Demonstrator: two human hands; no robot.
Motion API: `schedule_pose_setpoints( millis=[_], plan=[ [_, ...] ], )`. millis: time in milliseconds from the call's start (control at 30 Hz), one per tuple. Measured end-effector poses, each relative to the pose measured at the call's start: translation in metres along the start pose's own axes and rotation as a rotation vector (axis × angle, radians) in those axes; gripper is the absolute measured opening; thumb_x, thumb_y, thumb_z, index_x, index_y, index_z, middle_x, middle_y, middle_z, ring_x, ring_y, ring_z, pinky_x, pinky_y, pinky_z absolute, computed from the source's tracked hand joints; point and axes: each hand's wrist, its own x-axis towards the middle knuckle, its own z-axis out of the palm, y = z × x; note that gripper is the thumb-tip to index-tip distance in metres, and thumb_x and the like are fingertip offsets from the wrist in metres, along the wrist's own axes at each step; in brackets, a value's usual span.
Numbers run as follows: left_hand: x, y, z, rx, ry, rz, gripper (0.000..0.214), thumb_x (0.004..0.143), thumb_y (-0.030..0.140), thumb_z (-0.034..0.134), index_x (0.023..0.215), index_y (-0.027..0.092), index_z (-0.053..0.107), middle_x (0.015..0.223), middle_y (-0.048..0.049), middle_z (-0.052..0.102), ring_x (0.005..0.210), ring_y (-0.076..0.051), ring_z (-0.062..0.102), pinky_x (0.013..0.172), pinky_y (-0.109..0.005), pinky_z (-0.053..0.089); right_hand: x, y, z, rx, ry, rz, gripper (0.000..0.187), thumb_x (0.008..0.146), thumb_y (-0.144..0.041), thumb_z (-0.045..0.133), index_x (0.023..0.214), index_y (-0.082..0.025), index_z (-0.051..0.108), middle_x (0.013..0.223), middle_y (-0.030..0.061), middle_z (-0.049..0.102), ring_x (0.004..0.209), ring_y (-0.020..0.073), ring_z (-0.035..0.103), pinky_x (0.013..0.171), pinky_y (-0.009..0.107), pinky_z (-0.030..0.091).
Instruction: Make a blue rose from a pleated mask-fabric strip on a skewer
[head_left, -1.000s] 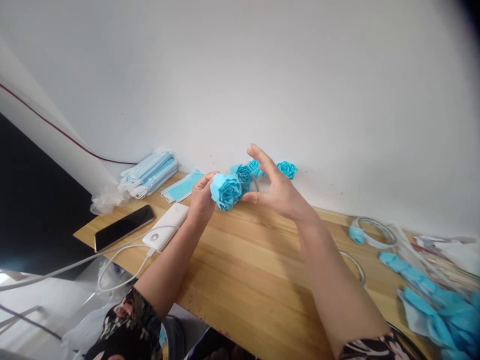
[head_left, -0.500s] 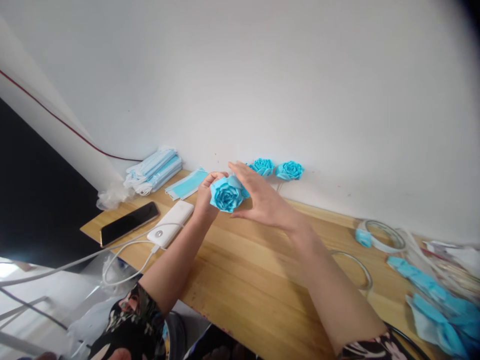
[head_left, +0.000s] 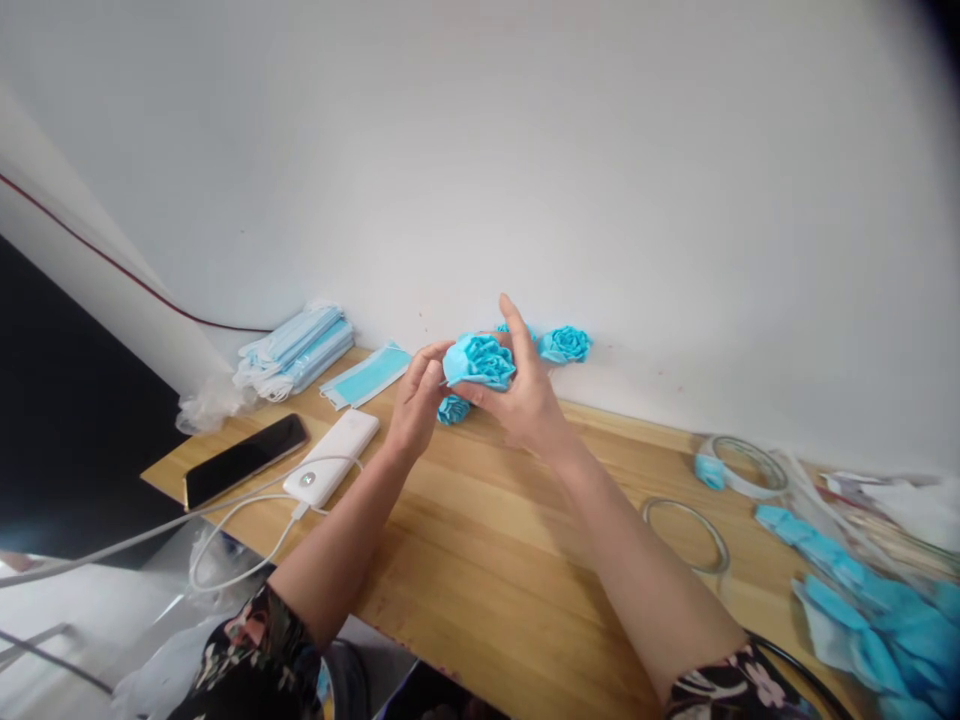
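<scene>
A light-blue fabric rose (head_left: 480,362) is held above the wooden table, its petals tilted toward the right. My left hand (head_left: 417,400) is closed at the rose's base, where a bit of thin stem shows by the fingertips. Cupped around the flower's right side is my right hand (head_left: 525,390), thumb underneath and a finger pointing up. It touches the petals, with its fingers apart. Another blue rose (head_left: 453,409) shows just below the held one. Behind my right hand a further blue rose (head_left: 566,345) stands against the wall, and one more is partly hidden.
On the left are a stack of face masks (head_left: 296,350), a single mask (head_left: 366,375), a phone (head_left: 245,460) and a white power bank (head_left: 332,460) with a cable. To the right lie a tape roll (head_left: 750,468), a wire coil (head_left: 686,535) and blue fabric pieces (head_left: 862,610).
The held rose has turned from facing me to facing right and tilted up. My right hand has moved from over its side to cupping it from the right and below.
</scene>
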Motion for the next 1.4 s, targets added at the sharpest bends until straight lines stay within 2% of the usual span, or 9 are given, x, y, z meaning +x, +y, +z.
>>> schedule_pose_setpoints(
  millis=[167,267,433,567,667,800,1033,1233,1400],
  plan=[
    [0.001,-0.004,0.0,0.072,-0.101,0.045,0.048,0.074,0.043,0.081,0.114,0.022,0.065,0.107,-0.0077,0.069,0.096,-0.022,0.067,0.08,-0.033,0.054,0.0,-0.008,-0.005,0.018,0.097,0.076,0.1,0.09,-0.057,0.055,0.157,-0.034,-0.015,0.144,0.0082,0.05,0.114,0.0282,0.062,0.1,0.049,0.054],
    [0.004,-0.01,-0.002,0.153,-0.055,0.053,0.039,0.07,0.037,0.084,0.102,0.02,0.069,0.1,-0.0064,0.07,0.092,-0.02,0.067,0.078,-0.031,0.053,0.0,-0.013,-0.009,0.027,0.148,0.069,0.097,0.093,-0.061,0.048,0.154,-0.037,-0.023,0.149,0.0067,0.045,0.115,0.0276,0.063,0.096,0.047,0.056],
    [0.006,-0.014,-0.005,0.234,0.093,0.063,0.028,0.073,0.042,0.081,0.079,0.017,0.069,0.07,0.0004,0.066,0.058,-0.011,0.057,0.058,-0.023,0.046,0.0,-0.018,-0.015,0.076,0.015,0.012,0.112,0.084,-0.075,0.05,0.149,-0.038,-0.033,0.158,0.0092,0.034,0.128,0.03,0.055,0.098,0.047,0.056],
    [0.007,-0.015,-0.007,0.196,0.043,0.04,0.03,0.075,0.044,0.079,0.08,0.017,0.068,0.064,0.0019,0.064,0.055,-0.01,0.055,0.058,-0.023,0.046,0.001,-0.019,-0.016,0.107,-0.061,-0.032,0.121,0.077,-0.079,0.055,0.145,-0.04,-0.038,0.166,0.0069,0.017,0.14,0.0317,0.044,0.101,0.05,0.055],
    [0.006,-0.013,-0.006,0.202,-0.009,0.015,0.032,0.074,0.047,0.079,0.078,0.017,0.067,0.064,0.001,0.065,0.055,-0.011,0.056,0.058,-0.024,0.047,0.001,-0.018,-0.017,0.052,-0.062,-0.033,0.123,0.077,-0.079,0.056,0.142,-0.04,-0.042,0.167,0.0058,0.014,0.144,0.0319,0.038,0.105,0.052,0.051],
    [0.003,-0.006,-0.001,0.22,-0.069,-0.022,0.035,0.072,0.049,0.081,0.073,0.017,0.066,0.062,0.0008,0.065,0.05,-0.011,0.056,0.052,-0.023,0.046,-0.001,-0.017,-0.017,0.01,-0.045,-0.066,0.116,0.084,-0.073,0.052,0.144,-0.037,-0.04,0.165,0.0059,0.02,0.143,0.0296,0.041,0.106,0.049,0.052],
    [0.003,-0.004,-0.002,0.213,-0.074,-0.007,0.035,0.073,0.049,0.079,0.076,0.017,0.066,0.065,0.0012,0.066,0.045,-0.01,0.058,0.047,-0.022,0.047,-0.004,-0.017,-0.011,0.044,0.063,0.019,0.102,0.093,-0.055,0.052,0.153,-0.036,-0.027,0.145,0.0067,0.051,0.114,0.0257,0.065,0.098,0.046,0.057],
    [0.0,-0.006,-0.005,0.22,-0.097,-0.003,0.035,0.07,0.046,0.083,0.08,0.017,0.067,0.065,0.0004,0.065,0.05,-0.012,0.059,0.049,-0.023,0.047,-0.004,-0.015,-0.004,0.017,0.08,0.025,0.105,0.087,-0.058,0.06,0.157,-0.035,-0.014,0.144,0.0066,0.051,0.123,0.0302,0.058,0.107,0.053,0.05],
    [0.0,-0.007,-0.005,0.249,-0.056,0.018,0.038,0.063,0.05,0.085,0.068,0.016,0.069,0.059,-0.0001,0.064,0.053,-0.014,0.058,0.054,-0.025,0.048,-0.004,-0.008,0.002,0.054,0.001,0.001,0.111,0.083,-0.066,0.061,0.157,-0.033,-0.014,0.143,0.0094,0.051,0.124,0.0302,0.057,0.107,0.052,0.049]
  ],
)
